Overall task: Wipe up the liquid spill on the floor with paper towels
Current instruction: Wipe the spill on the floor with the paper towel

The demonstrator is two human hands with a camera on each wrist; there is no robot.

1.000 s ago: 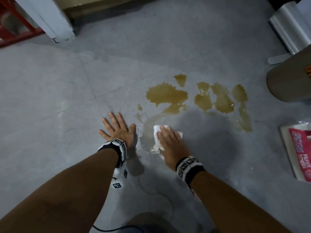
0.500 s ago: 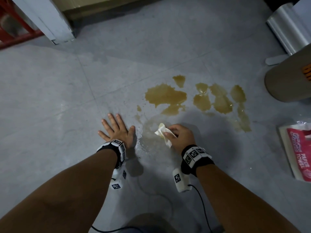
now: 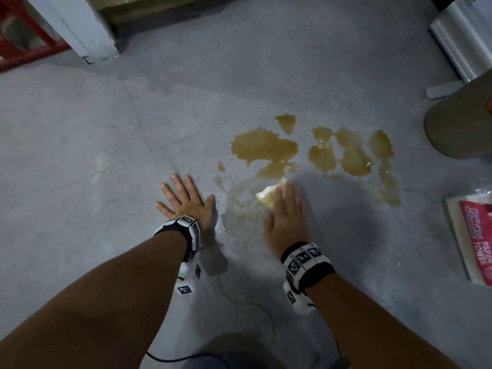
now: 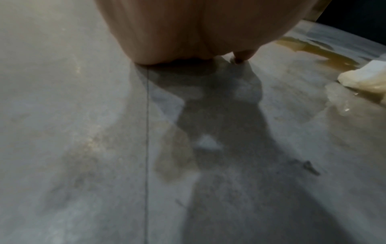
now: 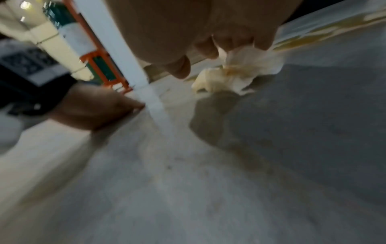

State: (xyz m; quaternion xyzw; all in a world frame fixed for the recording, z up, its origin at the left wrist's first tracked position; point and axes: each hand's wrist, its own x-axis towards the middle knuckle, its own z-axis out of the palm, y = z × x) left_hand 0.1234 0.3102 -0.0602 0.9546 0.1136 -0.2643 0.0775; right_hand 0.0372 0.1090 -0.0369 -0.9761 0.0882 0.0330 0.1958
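A brown liquid spill (image 3: 263,147) lies in several puddles on the grey floor (image 3: 80,155), with a thin wet smear nearer me. My right hand (image 3: 286,209) holds a crumpled, stained paper towel (image 3: 269,194) at the near edge of the biggest puddle. In the right wrist view its fingertips (image 5: 208,49) curl round the paper towel (image 5: 236,74). My left hand (image 3: 186,201) lies flat on the dry floor, fingers spread, just left of the smear. The left wrist view shows the paper towel (image 4: 363,77) and the spill (image 4: 332,57) at the far right.
A pack of paper towels (image 3: 474,241) lies on the floor at the right edge. Beyond it stand a brown round container (image 3: 463,121) and a roll of clear film (image 3: 463,35). A white post (image 3: 87,27) and a red frame (image 3: 26,57) are at the far left.
My right hand gathered the towel into a wad, then pushed it forward and right to the edge of the big puddle. The towel is more stained. My left hand has stayed put.
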